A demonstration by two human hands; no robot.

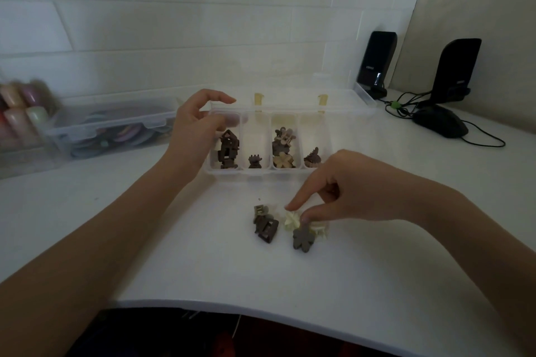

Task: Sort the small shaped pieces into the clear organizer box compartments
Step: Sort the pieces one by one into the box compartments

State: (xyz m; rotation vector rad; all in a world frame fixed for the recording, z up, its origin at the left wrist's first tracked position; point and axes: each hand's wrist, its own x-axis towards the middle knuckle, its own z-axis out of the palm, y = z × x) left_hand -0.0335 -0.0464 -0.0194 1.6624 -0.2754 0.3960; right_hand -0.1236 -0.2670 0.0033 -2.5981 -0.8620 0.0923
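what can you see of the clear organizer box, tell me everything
The clear organizer box is see-through plastic, lying open on the white desk, its lid folded back on yellowish hinges. Four narrow compartments show, each holding small brown or cream pieces. The left hand hovers at its left end; contact is unclear.

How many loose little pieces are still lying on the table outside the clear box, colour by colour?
cream pieces: 2 (the right hand pinches one)
dark brown piece: 1
grey-brown flower piece: 1
olive piece: 1
Total: 5, as far as the dim, crowded pile shows.
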